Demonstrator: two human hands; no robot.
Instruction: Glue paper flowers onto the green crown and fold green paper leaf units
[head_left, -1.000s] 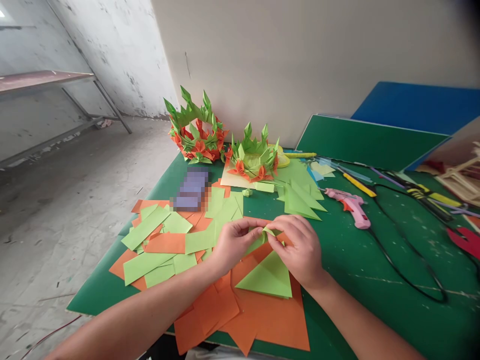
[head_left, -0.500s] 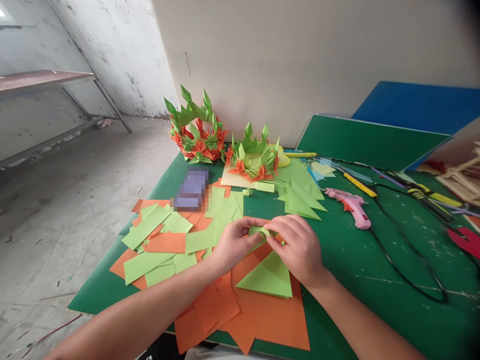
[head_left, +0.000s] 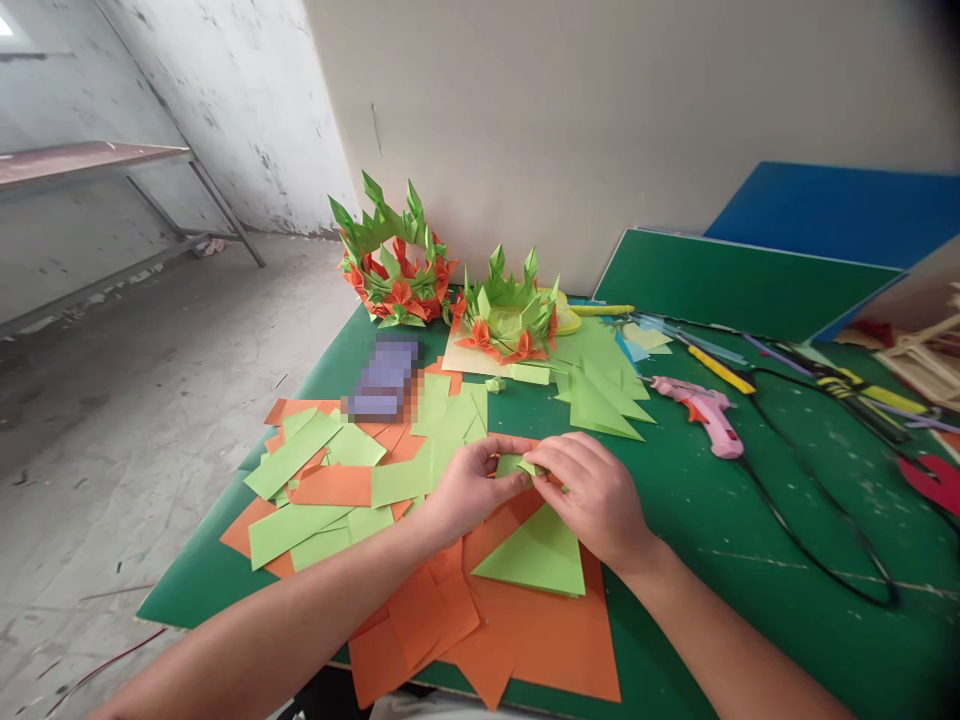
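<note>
A small folded piece of green paper [head_left: 532, 467] is pinched between my two hands, mostly covered by fingers. My left hand [head_left: 480, 485] is closed on its left side, thumb and index finger pressed together. From the right, my right hand [head_left: 592, 490] grips the same piece with its fingertips. Under the hands lies a folded green paper triangle [head_left: 536, 560] on large orange paper sheets [head_left: 555, 645]. To the left spreads a loose pile of green paper strips [head_left: 300, 530] mixed with an orange strip [head_left: 334, 485].
Two green and orange paper crowns, a taller one [head_left: 401, 300] and a lower one [head_left: 517, 345], stand at the back. A pink glue gun [head_left: 705, 412] with a black cord, a yellow cutter [head_left: 720, 370] and pliers [head_left: 862, 395] lie right on the green table [head_left: 757, 600].
My right hand's fingers have shifted slightly and closed further over the folded green paper, so less of it shows. The left hand is almost still.
</note>
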